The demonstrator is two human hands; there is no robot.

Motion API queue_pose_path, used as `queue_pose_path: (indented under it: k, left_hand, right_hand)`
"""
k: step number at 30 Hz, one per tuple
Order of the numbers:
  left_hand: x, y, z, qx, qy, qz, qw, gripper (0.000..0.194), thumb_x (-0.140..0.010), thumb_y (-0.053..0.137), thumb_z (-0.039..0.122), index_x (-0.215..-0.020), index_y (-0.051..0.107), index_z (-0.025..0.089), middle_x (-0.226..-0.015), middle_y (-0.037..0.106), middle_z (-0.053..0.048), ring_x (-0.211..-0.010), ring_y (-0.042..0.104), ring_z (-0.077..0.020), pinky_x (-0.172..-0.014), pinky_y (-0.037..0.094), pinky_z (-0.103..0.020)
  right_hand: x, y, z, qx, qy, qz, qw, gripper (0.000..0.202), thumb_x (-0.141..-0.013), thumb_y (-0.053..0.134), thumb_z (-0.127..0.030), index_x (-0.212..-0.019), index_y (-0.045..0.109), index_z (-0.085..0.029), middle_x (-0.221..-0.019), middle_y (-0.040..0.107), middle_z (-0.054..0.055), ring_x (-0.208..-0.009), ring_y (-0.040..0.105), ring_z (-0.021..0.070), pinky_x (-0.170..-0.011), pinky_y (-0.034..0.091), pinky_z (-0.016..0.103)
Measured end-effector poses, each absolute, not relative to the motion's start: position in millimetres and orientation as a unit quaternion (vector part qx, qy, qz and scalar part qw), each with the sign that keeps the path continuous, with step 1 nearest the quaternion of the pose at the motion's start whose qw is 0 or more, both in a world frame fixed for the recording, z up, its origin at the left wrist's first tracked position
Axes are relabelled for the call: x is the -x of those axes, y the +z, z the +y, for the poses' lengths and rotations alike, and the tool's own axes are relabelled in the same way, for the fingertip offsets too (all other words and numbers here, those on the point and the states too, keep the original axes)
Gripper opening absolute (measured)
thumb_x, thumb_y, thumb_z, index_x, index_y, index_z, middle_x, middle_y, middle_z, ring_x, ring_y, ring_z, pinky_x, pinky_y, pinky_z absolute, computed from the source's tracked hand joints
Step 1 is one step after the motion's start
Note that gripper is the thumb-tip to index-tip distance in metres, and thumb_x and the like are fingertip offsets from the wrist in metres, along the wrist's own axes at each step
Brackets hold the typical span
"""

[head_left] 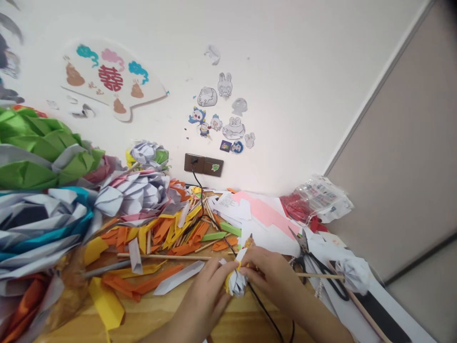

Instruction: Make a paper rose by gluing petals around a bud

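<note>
Between both hands, low in the middle of the head view, is a small folded-paper flower with white petals and some yellow ones at its edge. My left hand grips its left side, thumb and fingers pressed together. From the right, my right hand pinches the flower's top, by a white paper piece that sticks up; its fingertips are partly hidden. Just behind the fingers shows a small orange-brown thing with a dark pointed tip, too small to make out. A black cable runs down behind the hands.
Orange folded strips, yellow paper and thin sticks cover the wooden table's left. Large paper flowers stand there. Scissors, a white flower on a stick, papers and a plastic bag lie right.
</note>
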State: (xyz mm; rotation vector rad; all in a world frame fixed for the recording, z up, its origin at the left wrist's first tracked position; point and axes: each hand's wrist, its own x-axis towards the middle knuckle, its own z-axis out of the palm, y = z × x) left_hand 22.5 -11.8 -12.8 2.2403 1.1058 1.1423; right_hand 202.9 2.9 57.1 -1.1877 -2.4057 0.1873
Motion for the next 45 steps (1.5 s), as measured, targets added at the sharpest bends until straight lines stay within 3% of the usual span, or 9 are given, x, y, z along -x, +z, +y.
queue_pose_path:
  k: [5,12,20,29,33,36,38,41,45]
  left_hand:
    - [-22.7,-12.5,-11.9,-0.777,0.425,0.415,0.209,0.057,-0.068,0.046,0.001,-0.119,0.050,0.027,-0.107,0.059,-0.006,-0.102,0.056,-0.0219,-0.088,0.047,-0.036]
    - [-22.4,-14.5,-12.5,-0.776,0.428,0.423,0.192,0.059,-0.067,0.047,0.002,-0.119,0.049,0.029,-0.113,0.059,-0.006,-0.106,0.055,-0.0223,-0.089,0.048,-0.035]
    - [-22.6,-18.3,-9.6,-0.770,0.442,0.423,0.181,0.057,-0.068,0.048,0.004,-0.119,0.050,0.029,-0.112,0.060,-0.006,-0.104,0.056,-0.0234,-0.087,0.050,-0.035]
    - [-22.6,-15.1,-11.8,-0.767,0.447,0.421,0.188,0.055,-0.070,0.048,0.005,-0.120,0.050,0.028,-0.110,0.061,-0.006,-0.103,0.057,-0.0233,-0.087,0.050,-0.035]
    - [-22.2,-13.3,-12.2,-0.770,0.434,0.421,0.206,0.054,-0.071,0.049,0.005,-0.121,0.050,0.027,-0.110,0.062,-0.007,-0.103,0.057,-0.0233,-0.089,0.048,-0.038]
    - [-22.1,-13.6,-11.5,-0.757,0.455,0.421,0.207,0.050,-0.072,0.052,0.008,-0.119,0.051,0.026,-0.114,0.062,-0.007,-0.106,0.057,-0.0238,-0.091,0.047,-0.038]
    - [-22.5,-12.6,-10.9,-0.741,0.472,0.427,0.215,0.048,-0.073,0.054,0.010,-0.117,0.051,0.026,-0.117,0.061,-0.007,-0.109,0.056,-0.0242,-0.092,0.047,-0.038]
    - [-23.5,-8.9,-10.4,-0.713,0.475,0.450,0.250,0.042,-0.076,0.056,0.018,-0.117,0.050,0.023,-0.115,0.064,-0.008,-0.105,0.059,-0.0238,-0.088,0.050,-0.036]
    - [-24.6,-4.0,-11.1,-0.711,0.452,0.462,0.277,0.040,-0.078,0.057,0.025,-0.117,0.048,0.023,-0.108,0.068,-0.006,-0.098,0.063,-0.0221,-0.081,0.053,-0.031]
  right_hand:
    - [-209.0,58.3,6.1,0.400,-0.010,-0.882,0.248,0.009,-0.084,0.055,-0.027,-0.086,0.058,-0.019,-0.082,0.061,0.003,-0.074,0.058,0.0161,-0.064,0.042,0.025]
    - [-207.3,54.5,5.8,0.336,-0.093,-0.897,0.272,0.024,-0.091,0.041,-0.027,-0.077,0.058,-0.019,-0.068,0.060,0.001,-0.057,0.053,0.0126,-0.051,0.034,0.022]
    - [-203.6,48.3,7.3,0.321,-0.160,-0.894,0.268,0.031,-0.094,0.033,-0.023,-0.076,0.058,-0.018,-0.064,0.059,0.002,-0.055,0.053,0.0121,-0.050,0.034,0.022]
    - [-201.1,46.6,2.8,0.289,-0.278,-0.888,0.225,0.026,-0.090,0.034,-0.012,-0.081,0.057,-0.018,-0.060,0.056,0.001,-0.050,0.050,0.0151,-0.044,0.028,0.026]
    - [-200.5,53.3,0.1,0.314,-0.244,-0.894,0.207,0.020,-0.089,0.038,-0.015,-0.096,0.057,-0.017,-0.072,0.061,0.004,-0.060,0.055,0.0170,-0.050,0.037,0.027]
    - [-202.2,61.0,-1.6,0.355,-0.186,-0.892,0.207,0.028,-0.089,0.036,-0.020,-0.111,0.053,-0.015,-0.088,0.063,0.009,-0.071,0.058,0.0191,-0.059,0.044,0.028]
    - [-204.2,64.6,-2.7,0.367,-0.167,-0.888,0.221,0.034,-0.089,0.032,-0.017,-0.118,0.049,-0.014,-0.087,0.063,0.010,-0.070,0.058,0.0193,-0.059,0.045,0.029]
    - [-206.1,66.9,-4.4,0.368,-0.125,-0.884,0.259,0.033,-0.089,0.029,-0.013,-0.113,0.051,-0.016,-0.078,0.064,0.006,-0.065,0.060,0.0181,-0.056,0.045,0.027]
    - [-205.2,66.6,-6.3,0.379,-0.047,-0.871,0.308,0.026,-0.088,0.034,-0.012,-0.102,0.054,-0.020,-0.081,0.069,0.003,-0.068,0.064,0.0157,-0.057,0.045,0.023]
